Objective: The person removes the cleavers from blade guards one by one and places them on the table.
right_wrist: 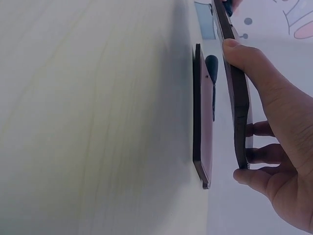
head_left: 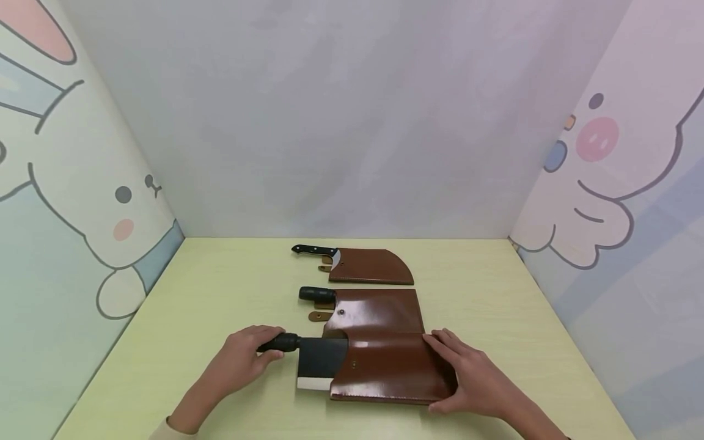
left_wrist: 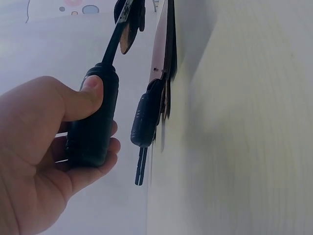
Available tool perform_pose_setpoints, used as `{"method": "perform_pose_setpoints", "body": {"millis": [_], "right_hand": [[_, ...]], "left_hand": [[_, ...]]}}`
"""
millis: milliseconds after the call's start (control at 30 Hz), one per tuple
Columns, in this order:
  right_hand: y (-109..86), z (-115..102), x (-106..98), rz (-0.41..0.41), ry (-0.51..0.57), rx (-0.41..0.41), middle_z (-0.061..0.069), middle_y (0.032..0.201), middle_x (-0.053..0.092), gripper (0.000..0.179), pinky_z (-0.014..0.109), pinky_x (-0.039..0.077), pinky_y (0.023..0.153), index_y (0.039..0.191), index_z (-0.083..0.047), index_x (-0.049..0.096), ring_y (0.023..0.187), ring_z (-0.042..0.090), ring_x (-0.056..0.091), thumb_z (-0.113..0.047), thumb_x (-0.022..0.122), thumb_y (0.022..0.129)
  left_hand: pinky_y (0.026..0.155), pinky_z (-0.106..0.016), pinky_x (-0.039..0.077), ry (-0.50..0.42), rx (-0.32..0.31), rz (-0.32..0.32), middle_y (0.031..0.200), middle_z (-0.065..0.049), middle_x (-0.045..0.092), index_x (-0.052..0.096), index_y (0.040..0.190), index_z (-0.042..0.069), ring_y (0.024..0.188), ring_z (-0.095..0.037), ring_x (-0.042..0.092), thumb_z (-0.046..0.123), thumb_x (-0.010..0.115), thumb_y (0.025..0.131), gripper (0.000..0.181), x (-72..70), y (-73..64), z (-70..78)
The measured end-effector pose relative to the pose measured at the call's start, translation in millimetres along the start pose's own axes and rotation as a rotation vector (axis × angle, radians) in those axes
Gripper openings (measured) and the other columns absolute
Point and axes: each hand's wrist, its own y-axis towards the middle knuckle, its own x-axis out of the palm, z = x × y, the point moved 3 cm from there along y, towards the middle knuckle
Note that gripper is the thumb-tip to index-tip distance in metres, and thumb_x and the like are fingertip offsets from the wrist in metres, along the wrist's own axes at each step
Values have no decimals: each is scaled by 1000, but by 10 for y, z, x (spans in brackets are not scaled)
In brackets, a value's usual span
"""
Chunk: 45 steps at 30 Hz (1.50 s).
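My left hand (head_left: 240,359) grips the black handle (left_wrist: 93,125) of a cleaver. Its dark blade (head_left: 322,359), with a pale cutting edge, sits partly inside a glossy brown leather sheath (head_left: 393,370); the rest of the blade is hidden there. At the sheath's right end my right hand (head_left: 480,380) holds it, the thumb on the near edge and the fingers at the far corner. Both wrist views show cleaver and sheath raised off the table. The right wrist view has the sheath's dark edge (right_wrist: 238,93) between thumb and fingers.
Just behind lies a second cleaver with a black handle (head_left: 317,294) in a brown sheath (head_left: 379,305), partly covered by the held one. Farther back is a knife with a riveted handle (head_left: 313,250) in a round-ended sheath (head_left: 374,266). Walls enclose the pale yellow table (head_left: 220,278).
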Motion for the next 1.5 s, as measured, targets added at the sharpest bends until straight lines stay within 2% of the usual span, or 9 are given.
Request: {"method": "perform_pose_setpoints", "body": {"millis": [300,567,767,867,1100,1333,1500], "right_hand": [[-26,79,-16,38,-21,-1,11,147,54,117,49,59,86,151,-19,52,128,33,61,-78,85,56],[-42,128,-31,52,-13,-1,10,148,54,116,48,59,86,151,-20,52,127,33,61,-79,84,56],[-74,172,-64,112,-23,-35,11,146,56,116,47,60,85,151,-21,52,123,33,64,-76,87,55],[-86,197,-54,109,-19,-39,10,146,56,114,46,60,85,151,-22,52,123,34,63,-77,86,57],[-126,283,-89,89,1,9,7,146,55,115,43,61,85,150,-21,53,122,28,64,-77,87,55],[-178,364,-118,75,-3,27,14,148,54,115,47,61,84,150,-20,52,124,35,63,-75,87,56],[-219,398,-124,84,-8,28,15,149,54,115,49,60,83,151,-22,51,123,37,63,-75,88,56]], "left_hand": [[87,-42,60,20,-7,18,113,-5,76,76,118,7,105,-25,72,26,86,83,41,-47,-39,-66],[86,-42,60,25,22,48,112,-4,76,76,116,8,104,-25,73,24,87,82,40,-88,-55,-118],[83,-43,61,8,51,69,109,-3,76,77,113,8,100,-25,74,21,88,80,38,-109,-58,-167],[83,-43,61,7,66,64,109,-2,76,77,113,8,100,-24,74,22,88,80,38,-102,-57,-191],[83,-44,60,15,63,86,109,-3,76,77,113,7,100,-26,74,21,88,79,39,-134,-78,-272],[82,-44,60,10,51,79,110,-3,76,77,114,8,100,-26,74,21,87,80,38,-187,-120,-338],[79,-42,60,-5,88,109,106,-1,77,77,112,9,96,-23,74,19,88,78,37,-205,-163,-388]]}}
